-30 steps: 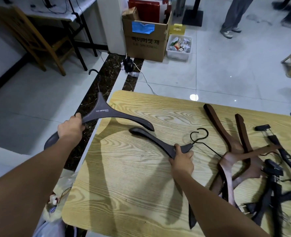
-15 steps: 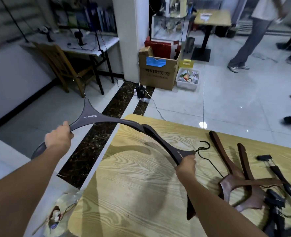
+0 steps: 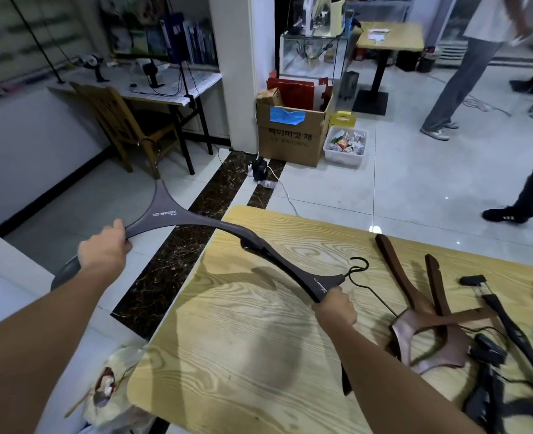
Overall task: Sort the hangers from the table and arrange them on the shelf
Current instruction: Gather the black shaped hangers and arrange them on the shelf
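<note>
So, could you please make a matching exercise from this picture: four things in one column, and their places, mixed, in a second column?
Things
1. grey hanger
2. dark hanger
3. brown hangers
4. cardboard box

Places
A. lying on the table
B. gripped by the left hand, out past the table edge
C. on the floor beside the white pillar
D. gripped by the right hand, over the table

Pairs: 1-B, 2-D, 3-A, 4-C
</note>
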A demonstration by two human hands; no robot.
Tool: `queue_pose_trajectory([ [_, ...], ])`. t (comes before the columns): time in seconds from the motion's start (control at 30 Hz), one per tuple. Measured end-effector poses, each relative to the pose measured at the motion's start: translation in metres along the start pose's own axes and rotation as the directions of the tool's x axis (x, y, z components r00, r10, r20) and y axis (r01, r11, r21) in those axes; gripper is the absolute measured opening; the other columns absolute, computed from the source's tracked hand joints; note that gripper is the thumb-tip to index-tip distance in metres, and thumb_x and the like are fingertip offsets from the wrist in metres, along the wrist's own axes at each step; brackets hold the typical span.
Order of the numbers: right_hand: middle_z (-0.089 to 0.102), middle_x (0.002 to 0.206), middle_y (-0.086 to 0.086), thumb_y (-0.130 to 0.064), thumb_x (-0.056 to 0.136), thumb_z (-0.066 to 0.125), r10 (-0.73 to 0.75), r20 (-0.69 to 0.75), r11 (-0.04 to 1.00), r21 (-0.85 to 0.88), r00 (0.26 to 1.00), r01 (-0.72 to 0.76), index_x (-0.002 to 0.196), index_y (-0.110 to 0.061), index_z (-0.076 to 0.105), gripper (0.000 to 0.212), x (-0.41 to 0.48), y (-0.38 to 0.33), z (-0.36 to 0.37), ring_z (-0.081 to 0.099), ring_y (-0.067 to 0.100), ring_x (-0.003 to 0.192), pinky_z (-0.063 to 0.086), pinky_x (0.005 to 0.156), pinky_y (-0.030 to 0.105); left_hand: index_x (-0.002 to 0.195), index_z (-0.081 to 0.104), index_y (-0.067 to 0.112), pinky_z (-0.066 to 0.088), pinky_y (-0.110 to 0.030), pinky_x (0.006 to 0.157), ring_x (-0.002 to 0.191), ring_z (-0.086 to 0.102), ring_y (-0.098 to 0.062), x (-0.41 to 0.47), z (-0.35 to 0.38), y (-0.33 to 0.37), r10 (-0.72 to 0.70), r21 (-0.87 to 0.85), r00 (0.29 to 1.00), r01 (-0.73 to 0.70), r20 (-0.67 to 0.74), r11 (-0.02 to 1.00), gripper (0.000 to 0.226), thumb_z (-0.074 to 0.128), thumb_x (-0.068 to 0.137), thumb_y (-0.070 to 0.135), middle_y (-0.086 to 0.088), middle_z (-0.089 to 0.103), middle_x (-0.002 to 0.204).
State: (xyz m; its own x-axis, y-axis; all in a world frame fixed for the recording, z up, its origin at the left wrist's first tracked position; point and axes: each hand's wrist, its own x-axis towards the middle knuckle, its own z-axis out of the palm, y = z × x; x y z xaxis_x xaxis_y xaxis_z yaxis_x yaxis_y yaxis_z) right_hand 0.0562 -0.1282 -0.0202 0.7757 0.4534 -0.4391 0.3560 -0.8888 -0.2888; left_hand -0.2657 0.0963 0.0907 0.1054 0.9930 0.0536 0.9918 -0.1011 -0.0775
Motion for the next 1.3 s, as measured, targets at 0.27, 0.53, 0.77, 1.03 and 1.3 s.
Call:
queue_pose_trajectory([
  [0.27,0.054,0.130,0.011,-0.027,0.089,0.065,-0.028,0.016,0.999,0.016,0.999,0.028,0.131,-0.004,0.039,0.054,-0.002,0.003,0.002,0.054,0.028,0.121,0.046,0.092,0.037,0.101,0.043,0.006,0.035,-0.036,0.072,0.101,0.060,-0.040,-0.004,0.007,0.013,0.027,0.024,0.999,-0.028,0.039,0.999,0.016,0.051,0.094,0.018,-0.020,0.058,0.109],
  [0.53,0.059,0.123,0.014,-0.032,0.084,0.071,0.005,0.008,0.988,0.157,1.000,-0.006,0.127,-0.001,0.042,0.060,0.009,0.010,0.008,0.057,0.031,0.116,0.047,0.092,0.039,0.102,0.042,0.006,0.037,-0.037,0.073,0.100,0.059,-0.039,-0.004,0.016,0.019,0.051,0.052,0.997,-0.054,0.058,0.997,0.015,0.048,0.095,0.018,-0.019,0.059,0.108],
  [0.77,0.061,0.118,0.012,-0.036,0.085,0.069,0.023,0.070,0.988,0.151,0.997,-0.033,0.125,-0.003,0.046,0.057,0.014,0.019,0.013,0.060,0.029,0.111,0.049,0.084,0.038,0.102,0.042,0.006,0.034,-0.037,0.070,0.098,0.060,-0.039,0.001,0.021,0.029,0.089,0.067,0.994,-0.093,0.064,0.993,0.014,0.047,0.096,0.017,-0.019,0.059,0.105],
  [1.03,0.069,0.100,0.010,-0.038,0.084,0.068,-0.073,0.141,0.981,0.186,0.987,0.046,0.114,-0.006,0.055,0.046,0.003,0.008,0.017,0.068,0.027,0.092,0.051,0.070,0.033,0.100,0.041,0.006,0.034,-0.037,0.068,0.096,0.060,-0.040,0.001,0.016,0.040,0.107,0.060,0.993,-0.110,0.045,0.992,0.012,0.047,0.095,0.016,-0.021,0.060,0.105],
  [1.3,0.067,0.092,0.010,-0.035,0.086,0.068,-0.171,0.174,0.962,0.240,0.970,0.127,0.113,-0.003,0.060,0.043,-0.007,-0.011,0.003,0.069,0.028,0.085,0.057,0.068,0.037,0.099,0.042,0.006,0.033,-0.036,0.069,0.096,0.060,-0.039,-0.008,-0.001,0.026,0.090,0.046,0.996,-0.089,-0.005,0.995,0.012,0.048,0.094,0.016,-0.019,0.060,0.105],
])
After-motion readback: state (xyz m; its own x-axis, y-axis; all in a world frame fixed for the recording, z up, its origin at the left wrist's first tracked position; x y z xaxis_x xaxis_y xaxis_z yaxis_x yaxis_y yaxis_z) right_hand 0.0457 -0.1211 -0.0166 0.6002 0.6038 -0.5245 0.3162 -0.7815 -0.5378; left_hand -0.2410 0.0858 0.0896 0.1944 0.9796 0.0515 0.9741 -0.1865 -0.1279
